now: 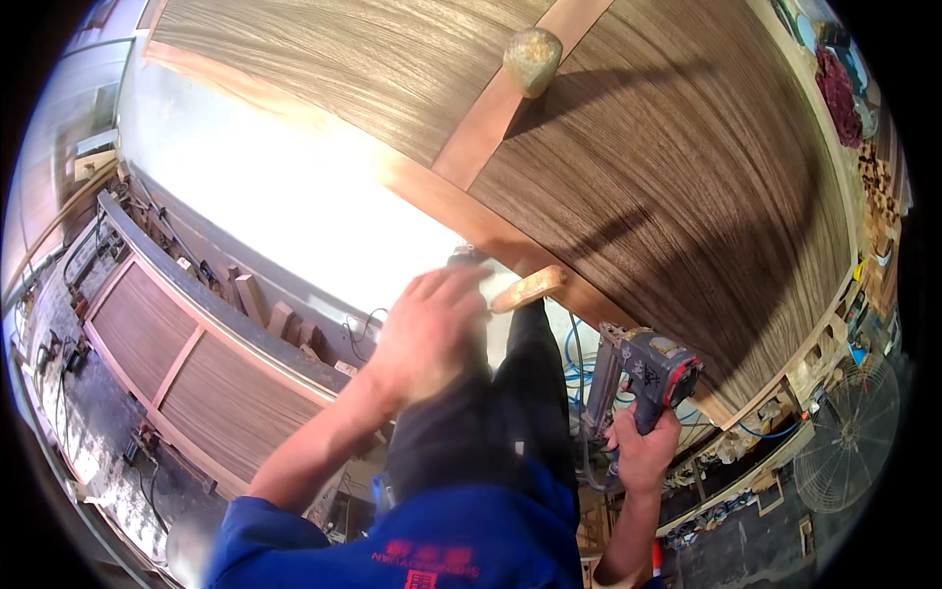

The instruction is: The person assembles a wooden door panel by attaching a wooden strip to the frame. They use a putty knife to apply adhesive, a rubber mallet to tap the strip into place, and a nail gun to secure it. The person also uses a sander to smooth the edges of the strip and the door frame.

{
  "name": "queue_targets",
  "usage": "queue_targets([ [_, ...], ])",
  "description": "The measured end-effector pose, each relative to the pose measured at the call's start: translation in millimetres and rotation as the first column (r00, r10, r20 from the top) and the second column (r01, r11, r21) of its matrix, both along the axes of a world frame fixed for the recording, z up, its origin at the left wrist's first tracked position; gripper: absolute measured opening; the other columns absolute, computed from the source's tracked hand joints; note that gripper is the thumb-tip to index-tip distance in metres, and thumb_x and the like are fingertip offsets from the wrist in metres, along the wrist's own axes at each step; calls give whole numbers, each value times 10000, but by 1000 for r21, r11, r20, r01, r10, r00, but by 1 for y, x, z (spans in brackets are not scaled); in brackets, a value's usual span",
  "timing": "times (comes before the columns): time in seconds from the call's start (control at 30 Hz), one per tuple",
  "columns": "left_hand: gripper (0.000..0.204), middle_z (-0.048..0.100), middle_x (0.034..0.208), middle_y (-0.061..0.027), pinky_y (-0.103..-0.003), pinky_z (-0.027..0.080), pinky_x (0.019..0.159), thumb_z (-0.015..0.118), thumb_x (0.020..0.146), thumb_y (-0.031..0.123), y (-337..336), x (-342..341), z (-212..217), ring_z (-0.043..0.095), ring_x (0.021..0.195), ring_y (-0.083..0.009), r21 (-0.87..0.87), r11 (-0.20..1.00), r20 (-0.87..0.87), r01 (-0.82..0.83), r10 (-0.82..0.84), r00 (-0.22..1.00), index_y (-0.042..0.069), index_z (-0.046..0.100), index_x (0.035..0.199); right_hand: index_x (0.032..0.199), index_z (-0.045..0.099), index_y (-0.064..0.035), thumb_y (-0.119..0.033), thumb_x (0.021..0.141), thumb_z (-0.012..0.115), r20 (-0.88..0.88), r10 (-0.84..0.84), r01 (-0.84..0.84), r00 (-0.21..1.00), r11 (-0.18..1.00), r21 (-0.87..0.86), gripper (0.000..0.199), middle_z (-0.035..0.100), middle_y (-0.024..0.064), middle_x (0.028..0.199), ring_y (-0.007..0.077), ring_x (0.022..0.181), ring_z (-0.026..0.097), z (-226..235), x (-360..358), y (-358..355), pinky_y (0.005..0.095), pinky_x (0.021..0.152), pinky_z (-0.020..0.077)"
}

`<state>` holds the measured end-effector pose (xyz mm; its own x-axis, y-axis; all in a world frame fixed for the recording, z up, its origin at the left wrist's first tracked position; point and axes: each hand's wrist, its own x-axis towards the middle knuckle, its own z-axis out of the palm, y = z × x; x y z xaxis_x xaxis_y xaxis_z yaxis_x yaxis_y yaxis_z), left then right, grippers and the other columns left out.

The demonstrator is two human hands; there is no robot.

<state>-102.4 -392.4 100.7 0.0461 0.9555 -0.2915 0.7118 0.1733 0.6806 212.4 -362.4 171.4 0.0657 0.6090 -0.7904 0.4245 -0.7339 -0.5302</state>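
The nail gun [643,378] sits low and to the right, just off the near edge of the big veneered door panel [687,177], and the right hand [643,452] has its fingers wrapped tight round the grip from below, muzzle hanging down and away from the wood, so it is parked, carried ready rather than pressed to anything. A blue coiled air hose [579,358] loops just behind it, which explains why the tool stays close to the body. Over to the left hand [432,329]: it is blurred with motion, fingers curled together over something at the panel's near edge, with a pale wooden handle [530,288] poking out to the right of the knuckles; whether the hand is actually pinching that handle or a darker piece above it, I cannot tell through the blur. The panel lies flat, dark grain split by lighter wooden strips [491,118], and a rounded stone-like lump [532,59] rests on the far strip, apparently as a weight. Off to the left, a second framed panel [186,373] lies well apart on a bench, and a wire-guarded fan [849,437] stands at the lower right.
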Motion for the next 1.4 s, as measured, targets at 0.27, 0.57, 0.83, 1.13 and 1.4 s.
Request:
queue_targets([
  [0.27, 324, 721, 929, -204, -496, 555, 789, 697, 983, 376, 77, 80, -19, 706, 907, -420, -300, 950, 198, -81, 146, 969, 52, 696, 990, 1206, 615, 46, 39, 952, 615, 39, -12, 10, 999, 999, 49, 254, 562, 19, 754, 111, 555, 570, 10, 17, 6, 278, 540, 482],
  [0.57, 642, 651, 1027, -200, -510, 555, 776, 884, 845, 384, 142, 2, -22, 681, 937, -408, 272, 792, -129, -546, 593, 795, 1, 520, 1208, 1188, 626, 30, 29, 939, 645, 10, -95, 95, 995, 995, 34, 249, 562, 10, 762, 110, 564, 572, 14, 64, -5, 280, 545, 485],
  [0.83, 310, 715, 848, -148, -399, 522, 680, 697, 1039, 331, 182, -14, -19, 688, 744, -280, 303, 894, -179, -330, 393, 902, 27, 714, 980, 1184, 630, 22, 25, 938, 640, -13, -112, 113, 994, 993, 41, 246, 578, 14, 770, 107, 568, 576, 22, 97, -13, 280, 549, 488],
  [1.13, 307, 597, 685, -71, -319, 427, 591, 724, 1034, 273, 183, -9, -22, 537, 632, -148, 410, 779, 46, -475, 502, 863, -8, 697, 914, 1033, 602, -5, -2, 920, 674, 26, -260, 258, 965, 965, 44, 133, 601, 18, 718, 101, 549, 574, 27, 148, -20, 279, 516, 466],
  [1.4, 263, 567, 728, 19, -266, 400, 605, 704, 1058, 205, 176, -21, -32, 513, 686, -74, 242, 762, 245, -601, 552, 797, 16, 681, 877, 1214, 622, 14, 28, 957, 625, -2, -214, 214, 977, 975, 58, 258, 548, 17, 804, 111, 546, 548, 25, 193, -26, 282, 555, 498],
])
